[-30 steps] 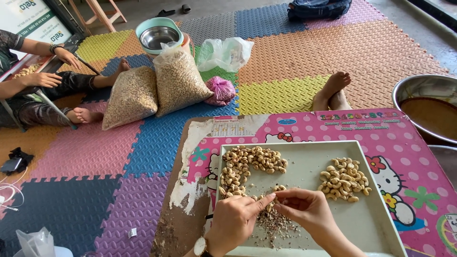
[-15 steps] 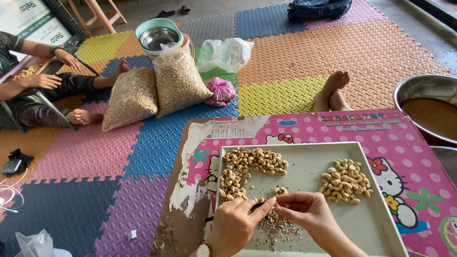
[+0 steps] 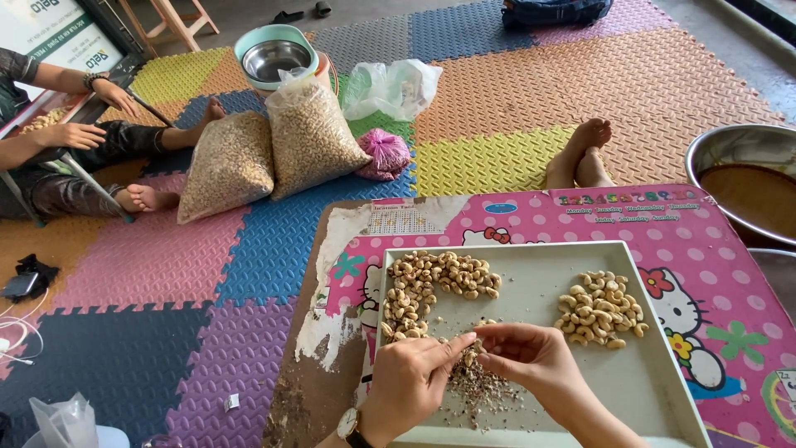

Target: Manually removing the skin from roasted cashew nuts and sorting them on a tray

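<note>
1. Pinching a cashew [image 3: 470,357] between them, left hand [image 3: 409,380] and right hand [image 3: 531,358] meet fingertip to fingertip, fingers curled close, over a grey tray [image 3: 655,390].
2. Beneath lies a heap of dark husk bits [image 3: 481,390].
3. Unpeeled nuts [image 3: 423,290] sit at the tray's left, peeled nuts [image 3: 603,309] at its right.
4. Tray rests on a pink table [image 3: 713,249].

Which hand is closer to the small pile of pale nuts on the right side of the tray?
The right hand. It sits just below and left of the small pile of pale nuts; the left hand is farther left, beyond it.
</note>
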